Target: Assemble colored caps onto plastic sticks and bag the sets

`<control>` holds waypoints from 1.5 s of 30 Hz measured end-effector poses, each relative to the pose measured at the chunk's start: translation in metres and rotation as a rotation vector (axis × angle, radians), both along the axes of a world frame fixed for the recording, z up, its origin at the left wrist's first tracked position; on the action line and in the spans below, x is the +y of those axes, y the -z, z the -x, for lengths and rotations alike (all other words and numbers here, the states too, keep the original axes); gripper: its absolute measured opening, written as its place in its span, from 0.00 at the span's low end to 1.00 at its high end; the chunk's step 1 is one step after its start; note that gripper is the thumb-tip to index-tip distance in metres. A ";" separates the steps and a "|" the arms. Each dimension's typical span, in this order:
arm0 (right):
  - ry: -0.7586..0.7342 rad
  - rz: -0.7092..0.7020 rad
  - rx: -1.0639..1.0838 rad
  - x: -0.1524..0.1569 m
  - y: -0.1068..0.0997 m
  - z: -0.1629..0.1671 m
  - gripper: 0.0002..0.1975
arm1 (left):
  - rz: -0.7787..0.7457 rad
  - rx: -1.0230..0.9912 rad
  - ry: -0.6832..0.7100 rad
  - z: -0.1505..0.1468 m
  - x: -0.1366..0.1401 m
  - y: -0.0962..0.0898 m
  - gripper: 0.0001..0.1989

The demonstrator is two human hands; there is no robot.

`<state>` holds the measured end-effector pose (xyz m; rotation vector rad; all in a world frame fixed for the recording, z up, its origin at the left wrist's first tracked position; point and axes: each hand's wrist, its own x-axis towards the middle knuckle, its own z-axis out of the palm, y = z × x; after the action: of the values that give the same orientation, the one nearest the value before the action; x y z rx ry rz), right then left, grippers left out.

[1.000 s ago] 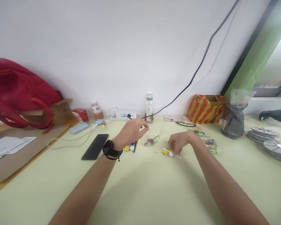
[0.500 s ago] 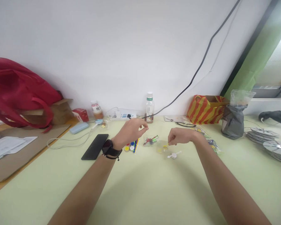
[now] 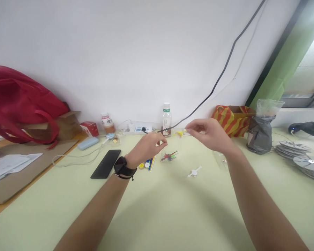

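My left hand (image 3: 148,145), with a black watch on its wrist, pinches the top edge of a small clear bag (image 3: 169,156) that hangs just above the table and holds red and green plastic bits. My right hand (image 3: 211,134) is raised to the right of it and holds a small yellow plastic piece (image 3: 179,133) between its fingertips, close above the bag's mouth. A white plastic piece (image 3: 194,172) lies on the pale green table (image 3: 157,209) below my right hand. More coloured pieces (image 3: 147,164) lie beside my left wrist.
A black phone (image 3: 106,164) lies left of my left arm. Along the wall stand a bottle (image 3: 166,120), a power strip (image 3: 137,128), a striped bag (image 3: 231,120) and a grey bag (image 3: 261,134). A red backpack (image 3: 18,104) sits far left, stacked grey discs (image 3: 300,158) far right.
My right hand picked the yellow piece up off the table and carried it up and left toward my left hand. The white piece stayed on the table. My left hand hardly moved.
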<state>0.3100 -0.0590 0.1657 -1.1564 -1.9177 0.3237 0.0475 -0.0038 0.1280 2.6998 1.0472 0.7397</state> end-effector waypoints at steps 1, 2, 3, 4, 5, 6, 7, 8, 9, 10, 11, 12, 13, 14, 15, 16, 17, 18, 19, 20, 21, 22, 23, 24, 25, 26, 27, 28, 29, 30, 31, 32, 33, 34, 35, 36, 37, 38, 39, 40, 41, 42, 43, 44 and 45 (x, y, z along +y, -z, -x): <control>0.018 -0.032 -0.027 0.002 0.003 0.004 0.09 | 0.000 0.002 0.001 -0.001 -0.001 0.000 0.11; 0.024 -0.051 -0.060 0.003 0.006 0.007 0.09 | -0.001 0.004 0.002 -0.001 -0.001 -0.001 0.11; 0.022 -0.058 -0.096 0.005 0.009 0.011 0.08 | -0.001 0.006 0.003 -0.002 -0.002 -0.001 0.11; 0.020 -0.061 -0.131 0.007 0.012 0.014 0.08 | -0.001 0.009 0.003 -0.002 -0.002 -0.001 0.11; 0.023 -0.061 -0.164 0.009 0.014 0.016 0.09 | -0.002 0.012 0.002 -0.002 -0.002 -0.001 0.11; 0.034 -0.061 -0.191 0.010 0.017 0.019 0.09 | -0.004 0.015 0.002 -0.003 -0.002 -0.001 0.10; 0.054 -0.062 -0.212 0.012 0.019 0.022 0.09 | -0.007 0.020 0.002 -0.003 -0.002 -0.001 0.10; 0.077 -0.062 -0.233 0.014 0.022 0.026 0.09 | -0.012 0.023 0.004 -0.003 -0.002 -0.001 0.10; 0.102 -0.061 -0.253 0.015 0.024 0.029 0.09 | -0.016 0.026 0.007 -0.003 -0.002 0.000 0.10; 0.124 -0.059 -0.274 0.017 0.027 0.032 0.08 | -0.019 0.029 0.011 -0.003 -0.002 0.000 0.10; 0.143 -0.059 -0.297 0.018 0.029 0.035 0.08 | -0.020 0.031 0.014 -0.004 -0.002 0.000 0.10; 0.160 -0.063 -0.321 0.019 0.031 0.038 0.08 | -0.021 0.033 0.018 -0.004 -0.001 0.001 0.10; 0.173 -0.073 -0.341 0.020 0.033 0.040 0.09 | -0.020 0.035 0.021 -0.004 -0.001 0.001 0.10; 0.182 -0.089 -0.350 0.020 0.035 0.042 0.09 | -0.020 0.037 0.024 -0.004 -0.001 0.001 0.10; 0.184 -0.109 -0.344 0.020 0.036 0.044 0.09 | -0.020 0.038 0.028 -0.004 -0.001 0.001 0.10; 0.183 -0.131 -0.320 0.020 0.037 0.046 0.09 | -0.020 0.037 0.031 -0.005 -0.001 0.001 0.10; 0.181 -0.153 -0.281 0.020 0.038 0.047 0.09 | -0.020 0.035 0.033 -0.005 -0.001 0.001 0.10; 0.178 -0.170 -0.236 0.021 0.039 0.048 0.09 | -0.020 0.032 0.035 -0.005 -0.001 0.000 0.10; 0.174 -0.177 -0.193 0.021 0.039 0.049 0.09 | -0.018 0.030 0.037 -0.005 -0.002 0.000 0.10; 0.170 -0.172 -0.160 0.022 0.040 0.049 0.08 | -0.015 0.026 0.039 -0.005 -0.002 -0.001 0.10; 0.166 -0.159 -0.137 0.023 0.041 0.049 0.08 | -0.012 0.023 0.041 -0.005 -0.002 -0.001 0.10; 0.163 -0.143 -0.126 0.024 0.042 0.049 0.08 | -0.008 0.021 0.045 -0.005 -0.002 -0.001 0.11; 0.159 -0.126 -0.126 0.026 0.044 0.049 0.08 | -0.006 0.021 0.049 -0.005 -0.002 -0.001 0.11; 0.158 -0.110 -0.136 0.027 0.045 0.049 0.08 | -0.005 0.023 0.050 -0.005 -0.002 -0.001 0.12; 0.162 -0.097 -0.158 0.029 0.047 0.048 0.08 | -0.007 0.027 0.050 -0.005 -0.002 -0.001 0.12; 0.173 -0.087 -0.193 0.030 0.048 0.048 0.09 | -0.009 0.034 0.047 -0.005 -0.002 -0.001 0.12; 0.191 -0.084 -0.235 0.031 0.049 0.047 0.09 | -0.014 0.040 0.043 -0.004 -0.001 0.000 0.12; 0.216 -0.086 -0.278 0.031 0.050 0.047 0.09 | -0.020 0.043 0.038 -0.004 -0.001 0.000 0.12; 0.245 -0.096 -0.315 0.031 0.050 0.046 0.09 | -0.024 0.042 0.035 -0.004 0.000 0.001 0.12; 0.273 -0.112 -0.341 0.031 0.049 0.046 0.09 | -0.028 0.037 0.032 -0.004 0.000 0.001 0.11; 0.298 -0.133 -0.351 0.030 0.048 0.046 0.10 | -0.029 0.029 0.029 -0.003 0.000 0.002 0.11; 0.316 -0.154 -0.345 0.028 0.047 0.046 0.10 | -0.027 0.022 0.028 -0.003 0.000 0.002 0.11; 0.328 -0.173 -0.324 0.027 0.046 0.046 0.10 | -0.023 0.019 0.027 -0.003 0.000 0.002 0.11; 0.338 -0.192 -0.287 0.025 0.044 0.046 0.10 | -0.018 0.019 0.026 -0.003 0.000 0.001 0.11; 0.347 -0.208 -0.237 0.024 0.042 0.046 0.09 | -0.015 0.022 0.025 -0.003 -0.001 0.001 0.12; 0.350 -0.216 -0.179 0.023 0.041 0.046 0.09 | -0.013 0.026 0.024 -0.003 -0.002 0.000 0.12; 0.346 -0.212 -0.117 0.023 0.039 0.046 0.08 | -0.013 0.028 0.022 -0.003 -0.003 0.000 0.12; 0.332 -0.191 -0.058 0.023 0.038 0.046 0.08 | -0.015 0.027 0.020 -0.003 -0.003 -0.001 0.12; 0.313 -0.157 -0.003 0.023 0.037 0.046 0.08 | -0.018 0.023 0.018 -0.003 -0.004 -0.001 0.12; 0.289 -0.112 0.042 0.024 0.037 0.046 0.08 | -0.020 0.019 0.016 -0.003 -0.005 -0.001 0.12; 0.268 -0.068 0.074 0.025 0.038 0.046 0.08 | -0.023 0.014 0.014 -0.003 -0.005 -0.001 0.12; 0.257 -0.033 0.089 0.026 0.038 0.046 0.08 | -0.027 0.011 0.013 -0.003 -0.005 -0.001 0.12; 0.258 -0.018 0.086 0.026 0.039 0.046 0.08 | -0.030 0.010 0.012 -0.003 -0.004 0.000 0.12; 0.267 -0.019 0.060 0.027 0.041 0.046 0.08 | -0.033 0.011 0.011 -0.002 -0.004 0.000 0.11; 0.287 -0.036 0.018 0.027 0.042 0.047 0.07 | -0.034 0.013 0.011 -0.002 -0.003 0.001 0.10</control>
<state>0.2630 -0.0319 0.1235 -1.3782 -1.7056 0.1422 0.0498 -0.0070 0.1271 2.7400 1.0315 0.7460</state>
